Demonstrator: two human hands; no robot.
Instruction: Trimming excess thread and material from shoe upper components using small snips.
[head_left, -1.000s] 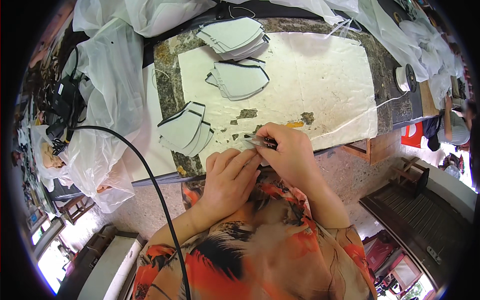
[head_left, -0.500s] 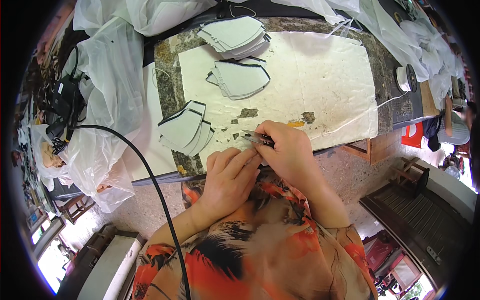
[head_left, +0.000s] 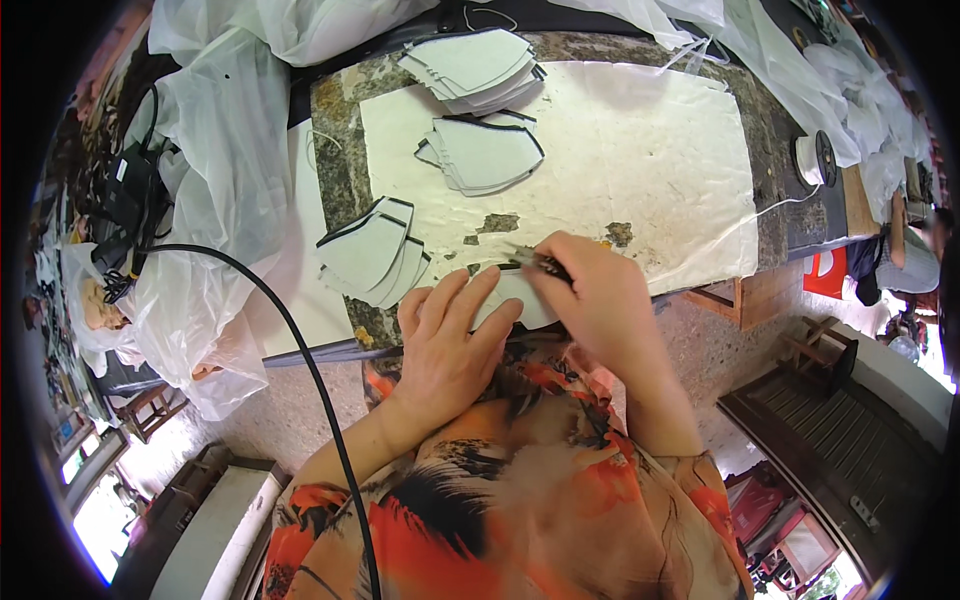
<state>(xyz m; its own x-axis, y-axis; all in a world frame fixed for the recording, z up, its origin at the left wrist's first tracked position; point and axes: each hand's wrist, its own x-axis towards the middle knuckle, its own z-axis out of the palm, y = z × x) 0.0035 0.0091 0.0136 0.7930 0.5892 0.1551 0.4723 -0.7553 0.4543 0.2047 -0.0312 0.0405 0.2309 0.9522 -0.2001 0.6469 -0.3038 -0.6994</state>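
Fingers of the right hand (head_left: pixel 600 300) pinched around a thin dark tool (head_left: pixel 540 263), probably a small cutter or tweezers, too small to tell. Tool tip sits on the upper edge of a pale cut fabric piece (head_left: pixel 515 300) at the near edge of the table, centre of frame.

Left hand (head_left: pixel 445 345) lies flat on the same piece, fingers slightly spread and pressing it down, fingertips just beside the right hand. Piece is mostly hidden under both hands.

Outward from there:
- Small fanned stack of like pieces with dark trim (head_left: pixel 375 255) just left of the hands.
- Second stack (head_left: pixel 485 155) above centre, third stack (head_left: pixel 470 65) at the top of frame.
- All lie on a white sheet (head_left: pixel 640 150) with worn patches, spread over a mottled stone tabletop (head_left: pixel 335 130).
- Black cable (head_left: pixel 300 340) runs from middle left down to the lower edge, passing left of the left forearm.
- Crumpled clear plastic sheeting (head_left: pixel 190 170) fills the left side; more along the top right.
- White spool of tape or thread (head_left: pixel 815 158) at the right end of the table.
- Orange patterned shirt (head_left: pixel 500 500) fills lower centre.
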